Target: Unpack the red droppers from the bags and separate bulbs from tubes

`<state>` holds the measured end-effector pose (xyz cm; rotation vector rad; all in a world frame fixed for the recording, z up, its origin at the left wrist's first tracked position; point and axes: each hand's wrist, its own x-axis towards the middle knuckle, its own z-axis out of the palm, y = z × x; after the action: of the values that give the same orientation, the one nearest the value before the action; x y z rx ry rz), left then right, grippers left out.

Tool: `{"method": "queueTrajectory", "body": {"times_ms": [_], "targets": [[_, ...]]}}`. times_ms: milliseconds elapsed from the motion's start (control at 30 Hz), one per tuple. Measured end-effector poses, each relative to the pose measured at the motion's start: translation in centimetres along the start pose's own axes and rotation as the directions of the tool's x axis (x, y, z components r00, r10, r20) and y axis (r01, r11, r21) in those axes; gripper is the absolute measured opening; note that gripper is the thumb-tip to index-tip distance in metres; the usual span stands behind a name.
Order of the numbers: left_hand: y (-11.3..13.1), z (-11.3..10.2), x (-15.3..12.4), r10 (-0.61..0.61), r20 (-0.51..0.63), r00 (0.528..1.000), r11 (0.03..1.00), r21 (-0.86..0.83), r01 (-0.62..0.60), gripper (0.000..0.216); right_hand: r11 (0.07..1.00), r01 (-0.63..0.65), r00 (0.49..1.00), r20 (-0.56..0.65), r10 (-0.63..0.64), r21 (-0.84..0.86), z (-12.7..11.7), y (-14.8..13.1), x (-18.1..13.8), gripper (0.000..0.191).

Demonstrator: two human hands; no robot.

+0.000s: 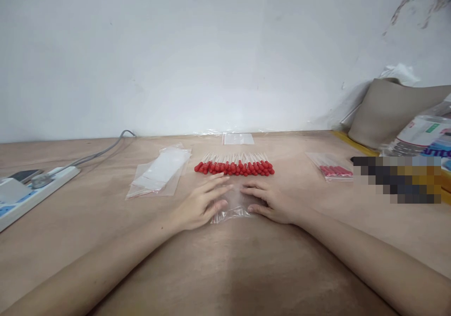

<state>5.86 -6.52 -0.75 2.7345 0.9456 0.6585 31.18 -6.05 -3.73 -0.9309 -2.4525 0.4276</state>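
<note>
Between my hands a clear plastic bag [233,208] lies flat on the wooden table [225,269]. My left hand [204,201] rests at the bag's left side, fingers stretched out and apart. On its right side is my right hand [269,201], also with fingers spread, the tips at the bag's edge. Neither hand grips anything. Just beyond the fingertips a row of red-tipped white sticks [234,166] lies side by side, red ends toward me. To the left is a stack of clear bags [160,170]. A filled bag of red-tipped sticks [334,169] lies to the right.
A single flat bag [238,139] lies near the wall. At left are a power strip [52,184] with a grey cable [102,152] and a phone [25,176]. A grey-brown container [387,114] and a plastic bottle [414,135] stand at right, beside a pixelated patch.
</note>
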Motion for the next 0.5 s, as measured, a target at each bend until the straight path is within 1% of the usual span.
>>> {"method": "queueTrajectory", "body": {"times_ms": [67, 133, 200, 233, 267, 300, 333, 367, 400, 433, 467, 500], "targets": [[-0.2, 0.3, -0.4, -0.02, 0.153, 0.988, 1.0, -0.005, 0.021, 0.044, 1.0, -0.018, 0.999, 0.044, 0.018, -0.021, 0.0, -0.1, -0.1, 0.05], [-0.6, 0.5, -0.8, -0.085, 0.232, 0.969, 0.995, -0.035, 0.095, 0.048, 0.999, -0.022, 0.997, 0.069, 0.025, -0.031, -0.1, -0.2, -0.1, 0.052], [-1.0, 0.4, -0.9, -0.152, 0.235, 0.96, 0.978, -0.101, 0.18, 0.051, 1.0, 0.002, 0.999, 0.054, 0.0, -0.028, -0.6, -0.1, 0.1, 0.049], [-1.1, 0.3, -0.9, -0.176, 0.216, 0.96, 0.967, -0.145, 0.21, 0.053, 1.0, -0.001, 1.0, 0.011, 0.001, -0.028, -1.1, 0.1, 0.2, 0.044], [-1.2, 0.3, -0.9, -0.196, 0.186, 0.963, 0.954, -0.192, 0.232, 0.055, 0.999, -0.024, 0.998, -0.057, 0.022, -0.038, -1.8, 0.4, 0.3, 0.038], [-1.3, 0.2, -0.8, -0.214, 0.15, 0.965, 0.939, -0.241, 0.246, 0.059, 0.994, -0.088, 0.986, -0.15, 0.078, -0.059, -2.7, 0.9, 0.3, 0.032], [-1.5, 0.2, -0.7, -0.234, 0.115, 0.965, 0.923, -0.287, 0.258, 0.062, 0.974, -0.207, 0.944, -0.282, 0.174, -0.091, -3.7, 1.6, 0.2, 0.028], [-1.6, 0.3, -0.6, -0.264, 0.084, 0.961, 0.902, -0.33, 0.277, 0.066, 0.928, -0.342, 0.884, -0.386, 0.264, -0.149, -4.8, 2.6, 0.0, 0.029], [-1.8, 0.4, -0.5, -0.303, 0.069, 0.95, 0.875, -0.375, 0.306, 0.069, 0.848, -0.484, 0.813, -0.468, 0.345, -0.217, -5.9, 3.7, -0.4, 0.029], [-2.0, 0.5, -0.5, -0.347, 0.07, 0.935, 0.84, -0.421, 0.344, 0.071, 0.739, -0.61, 0.751, -0.505, 0.426, -0.284, -7.0, 4.9, -0.9, 0.029], [-2.1, 0.7, -0.5, -0.388, 0.085, 0.918, 0.798, -0.466, 0.381, 0.072, 0.61, -0.713, 0.686, -0.524, 0.504, -0.346, -7.9, 6.3, -1.5, 0.031], [-2.2, 0.8, -0.5, -0.415, 0.112, 0.903, 0.758, -0.506, 0.412, 0.07, 0.478, -0.785, 0.619, -0.522, 0.587, -0.393, -8.7, 7.6, -2.2, 0.036]]}}
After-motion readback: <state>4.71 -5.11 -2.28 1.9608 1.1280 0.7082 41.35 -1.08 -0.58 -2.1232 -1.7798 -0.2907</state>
